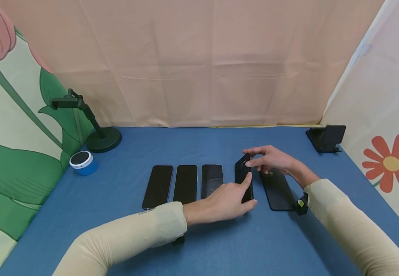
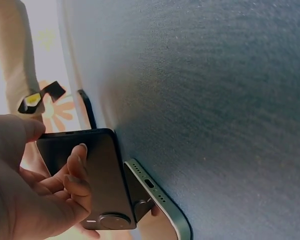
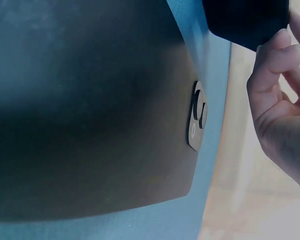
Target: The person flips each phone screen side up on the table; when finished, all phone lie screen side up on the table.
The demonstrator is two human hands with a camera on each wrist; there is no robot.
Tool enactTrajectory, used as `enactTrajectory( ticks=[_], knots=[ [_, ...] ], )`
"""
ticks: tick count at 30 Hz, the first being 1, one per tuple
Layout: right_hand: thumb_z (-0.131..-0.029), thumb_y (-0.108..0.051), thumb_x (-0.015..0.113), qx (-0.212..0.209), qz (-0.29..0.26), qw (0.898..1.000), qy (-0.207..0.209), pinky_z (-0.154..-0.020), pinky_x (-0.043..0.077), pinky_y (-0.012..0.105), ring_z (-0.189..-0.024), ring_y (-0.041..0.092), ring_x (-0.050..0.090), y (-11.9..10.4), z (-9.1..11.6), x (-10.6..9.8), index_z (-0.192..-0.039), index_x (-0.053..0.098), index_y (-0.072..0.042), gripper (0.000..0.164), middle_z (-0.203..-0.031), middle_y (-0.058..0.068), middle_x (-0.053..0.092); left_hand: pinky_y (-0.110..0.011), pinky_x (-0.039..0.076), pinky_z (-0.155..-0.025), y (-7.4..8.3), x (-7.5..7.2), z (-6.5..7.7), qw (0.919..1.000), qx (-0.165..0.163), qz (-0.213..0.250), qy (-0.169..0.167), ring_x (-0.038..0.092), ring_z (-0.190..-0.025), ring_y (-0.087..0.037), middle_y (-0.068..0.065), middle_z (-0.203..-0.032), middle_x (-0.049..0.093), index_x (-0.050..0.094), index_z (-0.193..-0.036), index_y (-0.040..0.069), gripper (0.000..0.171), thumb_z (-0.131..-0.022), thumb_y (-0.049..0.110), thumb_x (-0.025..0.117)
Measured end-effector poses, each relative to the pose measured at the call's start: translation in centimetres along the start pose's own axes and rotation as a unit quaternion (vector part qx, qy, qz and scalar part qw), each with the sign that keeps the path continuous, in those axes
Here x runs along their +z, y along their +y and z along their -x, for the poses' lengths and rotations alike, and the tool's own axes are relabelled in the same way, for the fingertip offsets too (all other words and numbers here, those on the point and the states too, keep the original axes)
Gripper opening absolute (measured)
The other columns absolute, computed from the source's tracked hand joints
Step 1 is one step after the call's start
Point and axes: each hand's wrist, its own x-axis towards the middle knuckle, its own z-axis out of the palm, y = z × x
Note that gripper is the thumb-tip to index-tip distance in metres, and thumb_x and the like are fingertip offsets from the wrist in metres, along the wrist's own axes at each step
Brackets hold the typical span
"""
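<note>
A black smartphone (image 1: 240, 176) stands tilted on its long edge, held between both hands. My left hand (image 1: 216, 203) grips its near end, the thumb on the short edge and the fingers against the back, which bears a round camera ring in the left wrist view. At its far end my right hand (image 1: 271, 159) pinches the phone's top corner. Just right of it a second dark smartphone (image 1: 278, 193) lies back up, its camera bump (image 3: 196, 117) visible in the right wrist view. To the left lie three smartphones, screens up: one (image 1: 158, 186), another (image 1: 186, 184) and the nearest (image 1: 212, 178), partly behind my left hand.
A black desk lamp (image 1: 103, 138) stands at the back left, with a small blue and white cylinder (image 1: 84, 163) before it. A black folding phone stand (image 1: 327, 138) is at the back right. Blue cloth (image 1: 171, 143) covers the table, bounded by a pinkish curtain and printed side panels.
</note>
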Motion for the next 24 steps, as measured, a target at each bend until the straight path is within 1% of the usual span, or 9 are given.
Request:
enactTrajectory(
  ticks=[5, 9, 12, 14, 16, 19, 24],
  knots=[
    [-0.091, -0.035, 0.074, -0.001, 0.010, 1.000, -0.004, -0.053, 0.045, 0.034, -0.061, 0.016, 0.050, -0.3, -0.1, -0.1, -0.151, 0.045, -0.010, 0.071, -0.107, 0.013, 0.054, -0.022, 0.040, -0.041, 0.0, -0.3, 0.1, 0.9999, -0.004, 0.011, -0.009, 0.046, -0.038, -0.008, 0.006, -0.060, 0.054, 0.013, -0.162, 0.014, 0.079, -0.102, 0.044, 0.054],
    [-0.092, -0.035, 0.073, -0.003, 0.010, 1.000, -0.004, -0.054, 0.045, 0.034, -0.063, 0.017, 0.051, -0.4, -0.3, 0.0, -0.151, 0.045, -0.010, 0.070, -0.104, 0.014, 0.055, -0.022, 0.040, -0.041, 0.0, -0.5, 0.2, 0.9996, -0.006, 0.021, -0.018, 0.047, -0.038, -0.008, 0.007, -0.057, 0.054, 0.011, -0.162, 0.014, 0.080, -0.102, 0.043, 0.055],
    [-0.093, -0.036, 0.071, -0.006, 0.004, 1.000, -0.006, -0.055, 0.046, 0.035, -0.065, 0.018, 0.053, -0.3, -0.3, -0.1, -0.152, 0.044, -0.010, 0.069, -0.105, 0.017, 0.056, -0.021, 0.036, -0.038, 0.0, -0.7, 0.3, 0.9996, -0.005, 0.022, -0.018, 0.044, -0.036, -0.009, 0.006, -0.054, 0.049, 0.012, -0.162, 0.013, 0.079, -0.102, 0.040, 0.056],
    [-0.094, -0.038, 0.070, -0.003, -0.001, 1.000, -0.004, -0.056, 0.046, 0.035, -0.065, 0.018, 0.053, -0.2, -0.2, -0.1, -0.152, 0.044, -0.012, 0.068, -0.103, 0.018, 0.058, -0.019, 0.033, -0.036, 0.0, -0.9, 0.4, 0.9996, -0.005, 0.022, -0.017, 0.041, -0.035, -0.009, 0.005, -0.052, 0.046, 0.013, -0.162, 0.012, 0.079, -0.102, 0.038, 0.056],
    [-0.096, -0.038, 0.067, -0.003, -0.008, 1.000, -0.002, -0.057, 0.046, 0.035, -0.065, 0.018, 0.054, 0.0, -0.1, -0.1, -0.152, 0.044, -0.013, 0.066, -0.096, 0.019, 0.061, -0.018, 0.031, -0.035, 0.0, -1.0, 0.5, 0.9996, -0.007, 0.021, -0.016, 0.039, -0.034, -0.008, 0.006, -0.051, 0.044, 0.014, -0.162, 0.011, 0.078, -0.101, 0.036, 0.056],
    [-0.097, -0.041, 0.065, -0.001, -0.016, 1.000, 0.002, -0.059, 0.048, 0.035, -0.066, 0.018, 0.055, 0.1, -0.1, -0.1, -0.152, 0.045, -0.016, 0.064, -0.089, 0.020, 0.063, -0.018, 0.028, -0.034, 0.0, -1.3, 0.7, 0.9994, -0.017, 0.024, -0.016, 0.036, -0.033, -0.008, 0.006, -0.050, 0.042, 0.015, -0.162, 0.011, 0.077, -0.100, 0.031, 0.056],
    [-0.097, -0.043, 0.064, -0.007, -0.024, 1.000, 0.008, -0.060, 0.050, 0.037, -0.070, 0.021, 0.058, 0.2, 0.0, -0.3, -0.152, 0.045, -0.018, 0.064, -0.093, 0.026, 0.062, -0.019, 0.024, -0.035, -0.1, -2.0, 1.3, 0.9990, -0.041, 0.015, -0.012, 0.031, -0.033, -0.008, 0.008, -0.047, 0.038, 0.017, -0.161, 0.007, 0.077, -0.095, 0.021, 0.054]
  ],
)
